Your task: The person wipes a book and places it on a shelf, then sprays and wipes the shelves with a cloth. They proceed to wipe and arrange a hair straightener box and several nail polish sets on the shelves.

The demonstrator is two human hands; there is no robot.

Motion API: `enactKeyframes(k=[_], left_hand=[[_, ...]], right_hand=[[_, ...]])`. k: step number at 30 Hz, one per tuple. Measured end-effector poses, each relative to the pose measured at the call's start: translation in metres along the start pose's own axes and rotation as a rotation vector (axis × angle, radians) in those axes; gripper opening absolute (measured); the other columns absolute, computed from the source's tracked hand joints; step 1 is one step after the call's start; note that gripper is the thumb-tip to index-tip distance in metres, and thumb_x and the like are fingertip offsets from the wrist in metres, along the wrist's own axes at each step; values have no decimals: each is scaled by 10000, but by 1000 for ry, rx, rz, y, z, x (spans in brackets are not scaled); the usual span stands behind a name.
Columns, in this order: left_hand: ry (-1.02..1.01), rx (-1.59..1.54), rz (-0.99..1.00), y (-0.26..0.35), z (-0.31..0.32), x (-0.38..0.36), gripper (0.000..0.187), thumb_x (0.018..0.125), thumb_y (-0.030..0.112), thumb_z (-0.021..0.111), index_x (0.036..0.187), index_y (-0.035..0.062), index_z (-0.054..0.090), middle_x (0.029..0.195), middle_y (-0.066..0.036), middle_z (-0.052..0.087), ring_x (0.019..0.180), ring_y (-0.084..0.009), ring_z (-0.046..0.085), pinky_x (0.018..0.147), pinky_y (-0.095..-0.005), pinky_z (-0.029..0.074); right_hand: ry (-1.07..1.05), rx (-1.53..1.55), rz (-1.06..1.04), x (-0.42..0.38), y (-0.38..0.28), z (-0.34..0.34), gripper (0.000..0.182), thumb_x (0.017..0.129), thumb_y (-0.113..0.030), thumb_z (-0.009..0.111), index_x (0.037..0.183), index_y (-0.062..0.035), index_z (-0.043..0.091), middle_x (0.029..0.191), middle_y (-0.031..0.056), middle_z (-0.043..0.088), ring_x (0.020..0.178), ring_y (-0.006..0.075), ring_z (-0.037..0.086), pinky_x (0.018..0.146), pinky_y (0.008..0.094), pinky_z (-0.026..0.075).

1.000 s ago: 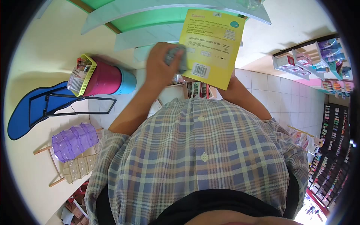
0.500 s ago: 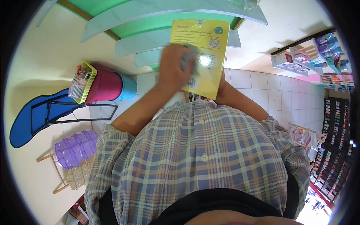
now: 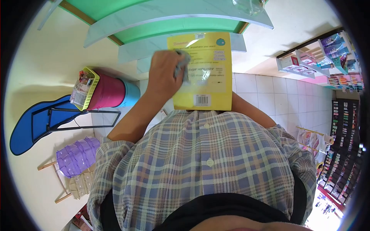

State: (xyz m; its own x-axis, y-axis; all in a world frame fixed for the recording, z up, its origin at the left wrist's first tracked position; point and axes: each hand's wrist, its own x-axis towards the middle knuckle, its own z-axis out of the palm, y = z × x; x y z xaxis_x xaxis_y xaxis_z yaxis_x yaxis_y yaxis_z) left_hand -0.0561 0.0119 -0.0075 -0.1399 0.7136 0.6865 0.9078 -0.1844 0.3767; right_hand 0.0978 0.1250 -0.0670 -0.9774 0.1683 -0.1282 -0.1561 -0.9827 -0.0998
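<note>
My left hand (image 3: 163, 73) is closed on a crumpled grey-blue cloth (image 3: 183, 63). It presses the cloth to the left part of a flat yellow package (image 3: 210, 86). The package's glossy face is turned toward me, with printed text, a small round picture at the top right and a barcode near the bottom edge. My right forearm (image 3: 250, 109) reaches behind the package from the right. The package hides my right hand, which supports it from the back.
Pale marbled shelves (image 3: 162, 17) on a green wall stand ahead. At left are a magenta bin (image 3: 108, 90) with a yellow-rimmed basket (image 3: 90, 88) on it, a blue ironing-board-shaped panel (image 3: 38, 123) and a purple hanging organizer (image 3: 79, 156). Stocked wall shelves (image 3: 308, 59) are at right.
The package has come lower and nearer my body, turning more upright. My left hand with the cloth has shifted left across its face. My right hand has gone out of sight behind it.
</note>
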Motion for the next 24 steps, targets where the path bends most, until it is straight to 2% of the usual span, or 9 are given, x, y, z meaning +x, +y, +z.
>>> enactKeyframes(k=[2,4,8,13,16,18,19,22,24], left_hand=[[-53,-34,56,13,-4,-17,330,686,-16,697,995,35,592,935,-139,586,897,-343,548,795,-441,429],[-328,-201,116,28,-13,-29,384,645,-27,705,1008,35,598,936,-130,585,887,-336,548,788,-431,437],[-212,-117,158,20,-20,-14,401,604,-47,712,985,33,619,908,-121,587,870,-325,554,758,-412,455],[79,50,-83,-3,-18,4,233,714,-13,701,919,34,602,879,-126,596,829,-341,560,770,-443,447],[-29,-60,-11,14,-7,-10,265,711,3,710,956,46,621,892,-119,591,851,-331,558,781,-441,444],[-239,-238,43,41,-4,-13,321,698,19,726,1004,58,636,918,-107,590,892,-316,555,807,-434,445],[-274,-308,176,45,3,-15,356,694,21,731,1036,72,643,945,-94,591,927,-309,551,833,-425,445],[-260,-291,165,39,-3,-4,361,692,30,741,1036,73,639,940,-89,596,934,-308,551,850,-423,447],[-205,-218,135,20,-6,3,312,706,42,744,994,64,625,922,-98,605,896,-315,560,821,-421,451]], right_hand=[[15,-9,4,-15,-2,-1,622,934,-544,398,1375,-106,430,1296,144,524,1166,299,541,969,478,463],[28,-23,13,-22,-6,-2,625,932,-547,398,1372,-104,434,1293,144,528,1165,297,543,968,476,464],[63,-38,36,-20,-7,-2,632,929,-553,399,1367,-100,441,1286,144,534,1161,294,546,966,474,466],[85,-66,46,-10,2,0,640,925,-561,399,1361,-95,449,1278,144,543,1157,290,551,963,470,468],[102,-89,57,-9,7,2,646,922,-565,399,1357,-92,455,1273,144,548,1155,288,554,961,469,470],[114,-97,67,-16,6,1,649,921,-569,399,1355,-90,458,1270,144,551,1153,286,555,960,467,471],[118,-102,70,-14,5,1,651,920,-570,399,1354,-89,460,1269,144,553,1153,285,556,960,467,471],[-13,7,62,1,-3,-33,621,933,-528,409,1349,-70,464,1292,148,543,1167,289,549,942,474,486],[75,-129,-3,-4,-1,-6,609,939,-511,410,1355,-68,455,1293,152,541,1159,299,551,929,475,495]])
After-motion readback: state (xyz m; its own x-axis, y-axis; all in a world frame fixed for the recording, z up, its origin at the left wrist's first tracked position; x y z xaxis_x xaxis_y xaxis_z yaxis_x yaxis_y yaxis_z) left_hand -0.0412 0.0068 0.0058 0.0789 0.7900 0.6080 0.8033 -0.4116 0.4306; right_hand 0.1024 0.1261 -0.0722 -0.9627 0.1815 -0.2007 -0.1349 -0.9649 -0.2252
